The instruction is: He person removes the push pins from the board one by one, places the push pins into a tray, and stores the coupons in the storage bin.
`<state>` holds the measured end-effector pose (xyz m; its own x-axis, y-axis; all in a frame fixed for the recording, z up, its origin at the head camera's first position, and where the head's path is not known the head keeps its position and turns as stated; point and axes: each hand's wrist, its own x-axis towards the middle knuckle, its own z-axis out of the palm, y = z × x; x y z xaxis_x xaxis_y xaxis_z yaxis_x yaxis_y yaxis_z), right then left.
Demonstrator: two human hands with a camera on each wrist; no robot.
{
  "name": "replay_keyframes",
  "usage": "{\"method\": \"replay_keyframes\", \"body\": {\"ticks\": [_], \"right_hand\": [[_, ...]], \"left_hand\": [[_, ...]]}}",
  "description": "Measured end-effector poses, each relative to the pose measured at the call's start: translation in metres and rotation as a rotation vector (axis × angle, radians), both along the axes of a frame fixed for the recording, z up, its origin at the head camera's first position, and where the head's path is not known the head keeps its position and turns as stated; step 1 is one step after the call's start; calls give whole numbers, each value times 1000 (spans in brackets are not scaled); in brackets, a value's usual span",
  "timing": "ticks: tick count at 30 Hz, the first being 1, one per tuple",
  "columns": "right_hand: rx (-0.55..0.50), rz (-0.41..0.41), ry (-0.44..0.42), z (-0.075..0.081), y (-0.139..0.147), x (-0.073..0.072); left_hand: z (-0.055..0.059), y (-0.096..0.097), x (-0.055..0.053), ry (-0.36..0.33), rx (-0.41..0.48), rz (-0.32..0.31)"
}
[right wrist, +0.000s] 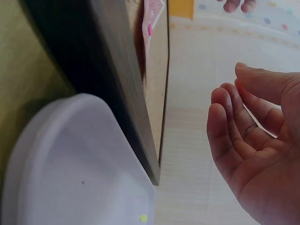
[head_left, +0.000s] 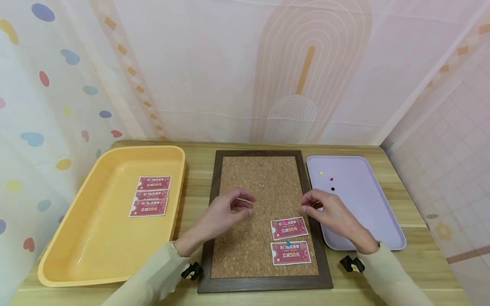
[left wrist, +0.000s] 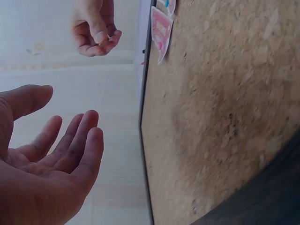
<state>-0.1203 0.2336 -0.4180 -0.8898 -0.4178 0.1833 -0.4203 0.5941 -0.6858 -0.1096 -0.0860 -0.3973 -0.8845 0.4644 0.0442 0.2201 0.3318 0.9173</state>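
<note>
My left hand (head_left: 223, 214) hovers over the left part of a framed corkboard (head_left: 264, 178), fingers loosely bent and thumb apart, holding nothing. Over the board's right frame hangs my right hand (head_left: 337, 214), its fingers bent with the thumb near the index finger; nothing shows between them. Two red coupons lie at the board's lower right. The upper coupon (head_left: 294, 230) bears a pink pushpin (head_left: 285, 222) and sits slightly tilted, with an edge lifted off the cork in the right wrist view. A blue pushpin (head_left: 288, 243) is at the top of the lower coupon (head_left: 298, 256).
Left of the board stands a deep yellow tray (head_left: 95, 238) with three overlapping coupons (head_left: 149, 207). A lilac tray (head_left: 367, 204) at the right holds a yellow pushpin (head_left: 321, 173), a red one (head_left: 331, 179) and a black one (head_left: 332, 189). Patterned curtains enclose the wooden table.
</note>
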Motion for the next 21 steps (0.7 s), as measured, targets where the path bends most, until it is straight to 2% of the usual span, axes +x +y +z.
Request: {"method": "replay_keyframes", "body": {"ticks": [8, 12, 17, 21], "right_hand": [[19, 51, -7, -5, -5, 0], [37, 65, -23, -6, -8, -1], [54, 84, -58, -7, -12, -2], [59, 109, -70, -7, -14, -2]], "left_hand": [[-10, 7, -6, -93, -16, -57], [-14, 10, -7, -105, -37, -88], [-17, 14, -9, -109, -72, -88], [-21, 17, -10, -148, -68, -91]]}}
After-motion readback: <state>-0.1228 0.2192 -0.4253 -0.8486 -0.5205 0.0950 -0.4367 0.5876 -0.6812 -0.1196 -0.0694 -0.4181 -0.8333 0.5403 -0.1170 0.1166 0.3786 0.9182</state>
